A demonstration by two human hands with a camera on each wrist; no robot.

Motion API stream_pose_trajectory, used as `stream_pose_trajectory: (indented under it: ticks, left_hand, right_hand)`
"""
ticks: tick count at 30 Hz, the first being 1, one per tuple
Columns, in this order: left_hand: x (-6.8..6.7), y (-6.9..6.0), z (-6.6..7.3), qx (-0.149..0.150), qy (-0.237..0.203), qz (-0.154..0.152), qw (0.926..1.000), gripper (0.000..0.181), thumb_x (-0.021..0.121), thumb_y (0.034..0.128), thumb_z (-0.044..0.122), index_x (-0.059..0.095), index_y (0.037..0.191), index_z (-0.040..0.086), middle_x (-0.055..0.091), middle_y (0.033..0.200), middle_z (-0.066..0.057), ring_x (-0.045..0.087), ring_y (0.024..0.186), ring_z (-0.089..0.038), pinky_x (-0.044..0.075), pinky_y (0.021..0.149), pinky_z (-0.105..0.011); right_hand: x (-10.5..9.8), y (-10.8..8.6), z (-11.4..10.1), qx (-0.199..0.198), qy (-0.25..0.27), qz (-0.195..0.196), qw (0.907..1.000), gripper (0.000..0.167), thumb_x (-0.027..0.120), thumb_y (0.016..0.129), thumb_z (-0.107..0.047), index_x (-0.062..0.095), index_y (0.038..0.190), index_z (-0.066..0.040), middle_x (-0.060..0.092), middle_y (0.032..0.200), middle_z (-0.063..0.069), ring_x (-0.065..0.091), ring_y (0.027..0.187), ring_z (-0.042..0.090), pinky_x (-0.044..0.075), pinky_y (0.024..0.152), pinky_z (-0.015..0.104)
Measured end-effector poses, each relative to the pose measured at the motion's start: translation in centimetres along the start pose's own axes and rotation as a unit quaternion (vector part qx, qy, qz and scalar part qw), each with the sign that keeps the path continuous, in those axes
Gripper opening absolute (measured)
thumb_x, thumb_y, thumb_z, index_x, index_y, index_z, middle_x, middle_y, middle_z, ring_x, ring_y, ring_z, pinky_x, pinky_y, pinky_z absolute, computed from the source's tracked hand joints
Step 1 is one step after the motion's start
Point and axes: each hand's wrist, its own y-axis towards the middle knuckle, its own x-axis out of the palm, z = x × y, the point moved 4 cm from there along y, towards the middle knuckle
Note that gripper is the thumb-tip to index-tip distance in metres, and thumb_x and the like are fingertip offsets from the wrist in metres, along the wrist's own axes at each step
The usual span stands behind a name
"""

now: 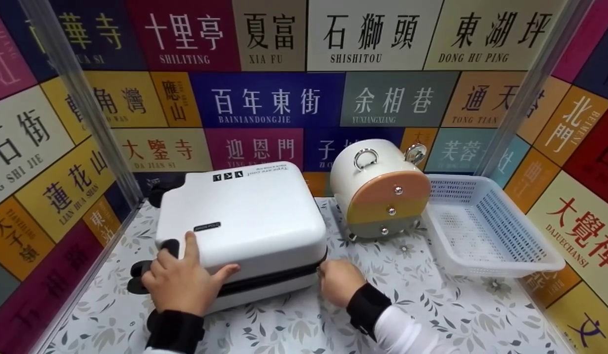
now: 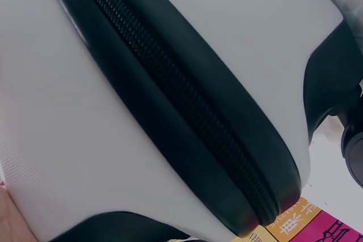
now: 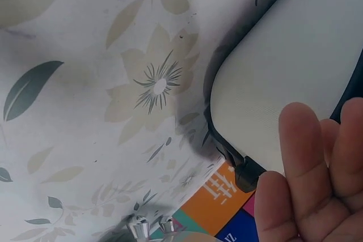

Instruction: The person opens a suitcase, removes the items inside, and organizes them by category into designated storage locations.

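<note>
Panels of place names [image 1: 264,98] wall in a table [image 1: 284,319] with a leaf-patterned top, which seems to give the work a bounded corner.

The suitcase [image 1: 245,211] lies flat across the left and middle of that table, one broad face up, its seam side toward the person. Laid so, it probably cannot roll, and the seam is within reach of both hands.

The plastic basket [image 1: 501,268] sits at the right and the round box [image 1: 373,196] stands on small silver feet between basket and suitcase, both placed, it seems, to leave the near side free for the arms.

The left hand [image 1: 183,280] rests on the suitcase's near left corner, fingers spread, thumb out along the edge; this looks meant to steady the case. The right hand [image 1: 341,282] is at the near right corner, fingers curled in.

A black band [image 1: 368,307] circles the right wrist, another the left. Black wheels [image 1: 139,278] stick out at the suitcase's left end, off the ground.

The zip [image 2: 178,89] runs along the near side; the right fingertips appear to pinch it at the corner, though the pull itself is hidden.
</note>
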Motion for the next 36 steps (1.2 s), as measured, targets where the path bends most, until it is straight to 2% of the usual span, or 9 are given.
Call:
stream_pose_trajectory:
  ticks: [8,15,19,23,30,36]
  left_hand:
    - [0.0,-0.4,0.4,0.0,0.004,0.005,1.0,0.128,0.067,0.0693,0.093,0.031,0.165,0.015,0.051,0.123,-0.048,0.056,0.111,-0.06,0.045,0.095,-0.069]
    - [0.0,-0.7,0.6,-0.004,0.011,-0.008,0.9999,0.128,0.064,0.0718,0.093,0.028,0.166,0.015,0.05,0.127,-0.049,0.055,0.116,-0.061,0.044,0.098,-0.07]
    - [0.0,-0.9,0.7,-0.003,0.01,-0.01,0.9999,0.125,0.066,0.0739,0.09,0.029,0.166,0.015,0.051,0.128,-0.049,0.056,0.114,-0.061,0.044,0.099,-0.07]
    - [-0.2,-1.3,1.0,-0.001,0.008,-0.015,0.9999,0.122,0.07,0.0762,0.085,0.029,0.166,0.014,0.051,0.126,-0.048,0.056,0.111,-0.06,0.044,0.098,-0.069]
    - [-0.6,-2.2,1.7,0.017,0.009,-0.006,0.9998,0.114,0.083,0.0772,0.066,0.033,0.164,0.012,0.051,0.116,-0.045,0.056,0.103,-0.058,0.045,0.092,-0.066]
    - [-0.9,-3.3,2.9,0.046,0.034,0.001,0.9984,0.108,0.086,0.0784,0.057,0.036,0.163,0.014,0.053,0.109,-0.043,0.058,0.097,-0.054,0.045,0.087,-0.06]
  right_hand:
    - [0.1,-0.2,-0.2,-0.008,0.007,0.01,0.9999,0.025,0.063,0.085,0.0,0.057,0.067,-0.016,0.058,0.065,-0.002,0.059,0.063,0.022,0.05,0.062,0.041]
    - [0.5,-0.3,-0.5,0.015,0.021,-0.012,0.9996,0.022,0.062,0.086,-0.001,0.058,0.07,-0.017,0.06,0.067,-0.003,0.062,0.068,0.02,0.055,0.069,0.042]
    - [0.6,-0.3,-0.7,0.006,0.026,-0.011,0.9996,0.024,0.062,0.087,-0.003,0.056,0.069,-0.017,0.058,0.066,-0.003,0.061,0.066,0.02,0.054,0.067,0.041]
    - [0.7,-0.4,-0.9,-0.007,0.026,-0.002,0.9996,0.026,0.063,0.093,-0.008,0.058,0.069,-0.017,0.061,0.067,-0.003,0.062,0.066,0.02,0.054,0.066,0.041]
    - [1.2,-0.2,-1.3,-0.015,0.031,0.0,0.9994,0.026,0.065,0.098,-0.014,0.062,0.073,-0.017,0.065,0.07,-0.004,0.065,0.069,0.021,0.057,0.071,0.044]
    - [1.7,-0.1,-1.7,-0.019,0.042,0.001,0.9989,0.029,0.065,0.098,-0.014,0.059,0.07,-0.018,0.063,0.069,-0.005,0.064,0.068,0.02,0.055,0.068,0.042]
